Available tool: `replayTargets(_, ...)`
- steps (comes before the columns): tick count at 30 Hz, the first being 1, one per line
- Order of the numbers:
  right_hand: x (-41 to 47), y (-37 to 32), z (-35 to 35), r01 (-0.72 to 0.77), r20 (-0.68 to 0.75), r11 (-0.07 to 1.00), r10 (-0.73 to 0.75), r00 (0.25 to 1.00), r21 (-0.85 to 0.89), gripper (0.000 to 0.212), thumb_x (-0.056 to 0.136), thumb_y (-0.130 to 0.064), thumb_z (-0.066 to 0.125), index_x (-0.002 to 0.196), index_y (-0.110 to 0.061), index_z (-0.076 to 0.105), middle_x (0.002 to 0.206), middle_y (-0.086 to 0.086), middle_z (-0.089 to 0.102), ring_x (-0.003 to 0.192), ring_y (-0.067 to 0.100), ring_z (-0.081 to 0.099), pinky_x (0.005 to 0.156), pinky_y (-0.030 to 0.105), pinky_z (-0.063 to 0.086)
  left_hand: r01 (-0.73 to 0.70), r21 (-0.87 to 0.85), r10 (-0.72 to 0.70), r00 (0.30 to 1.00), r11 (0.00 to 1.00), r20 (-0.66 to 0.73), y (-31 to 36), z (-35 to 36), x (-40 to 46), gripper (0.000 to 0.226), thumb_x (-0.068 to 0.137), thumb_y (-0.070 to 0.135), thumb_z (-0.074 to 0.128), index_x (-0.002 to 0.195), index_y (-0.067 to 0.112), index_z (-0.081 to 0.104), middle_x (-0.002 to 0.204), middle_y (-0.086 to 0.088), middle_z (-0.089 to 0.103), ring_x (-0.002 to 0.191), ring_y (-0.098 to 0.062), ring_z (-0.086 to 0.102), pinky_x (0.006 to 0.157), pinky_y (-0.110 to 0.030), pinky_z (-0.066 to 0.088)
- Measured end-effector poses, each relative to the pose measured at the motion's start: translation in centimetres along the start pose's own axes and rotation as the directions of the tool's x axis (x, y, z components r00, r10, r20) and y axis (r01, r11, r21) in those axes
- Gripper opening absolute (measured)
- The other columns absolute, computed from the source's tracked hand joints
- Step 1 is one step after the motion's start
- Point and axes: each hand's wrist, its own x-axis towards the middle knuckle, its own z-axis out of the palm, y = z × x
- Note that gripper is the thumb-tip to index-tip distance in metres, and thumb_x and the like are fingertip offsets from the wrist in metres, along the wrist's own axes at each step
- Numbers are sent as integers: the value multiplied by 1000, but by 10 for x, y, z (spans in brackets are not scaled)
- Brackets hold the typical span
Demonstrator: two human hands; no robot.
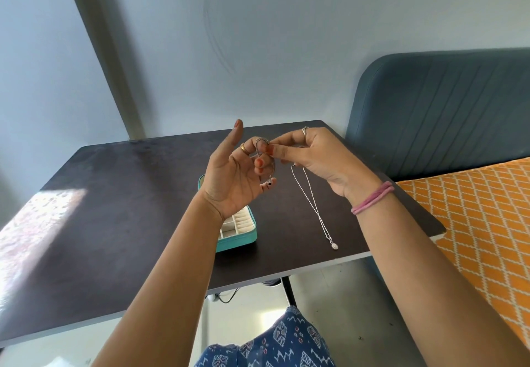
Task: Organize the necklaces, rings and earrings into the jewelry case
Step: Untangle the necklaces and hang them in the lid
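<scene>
Both hands are raised above the dark table [120, 194]. A thin silver chain [262, 148] is looped over the curled fingers of my left hand [235, 177], and its small dark pendant [269, 183] hangs by the palm. My right hand [312, 157] pinches that chain at the top of the loop. A second silver necklace [315, 206] with a round pendant [333, 245] lies stretched on the table under my right hand. The teal jewelry case [246, 239] stands open on the table, partly hidden behind my left wrist, showing cream compartments.
A blue padded headboard [436, 114] and a bed with an orange patterned cover [481, 223] stand right of the table. A sunlit patch [37, 223] falls on the table's left end. Cables [226, 297] lie on the floor under the table.
</scene>
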Motion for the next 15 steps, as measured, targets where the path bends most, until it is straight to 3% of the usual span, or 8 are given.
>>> replayTargets(3,3,-3,0,7,1,1000,-7,1000,-11,9,83,-26,73,88,-19,74,75,-10,68,67,-3,57,60,5,42,-36,15,37,995,999,-88,-2,1,-1,29,81,46,62,69,20,59,64,6,49,62,-9,46,73,-32,38)
replayTargets(7,8,-8,5,22,-58,1000,-22,998,2,5,84,-21,72,87,-18,72,78,-10,68,67,-4,58,63,6,43,-142,20,144,978,990,-154,-9,5,-2,7,82,24,66,81,21,72,70,9,61,65,-3,56,78,-29,40)
replayTargets(12,13,-13,12,71,-131,997,-67,989,26,4,84,-20,71,86,-16,71,81,-4,67,73,4,59,77,22,50,-224,-41,208,949,974,-235,-14,5,-4,29,77,18,66,106,20,69,84,7,70,75,-2,64,80,-25,47)
replayTargets(15,16,-15,15,86,-138,995,-92,986,-46,6,84,-24,71,87,-19,71,80,-10,67,76,3,59,80,23,49,-249,-59,223,932,967,-287,-16,2,-4,36,77,15,67,113,20,66,92,5,71,81,-4,66,77,-24,47)
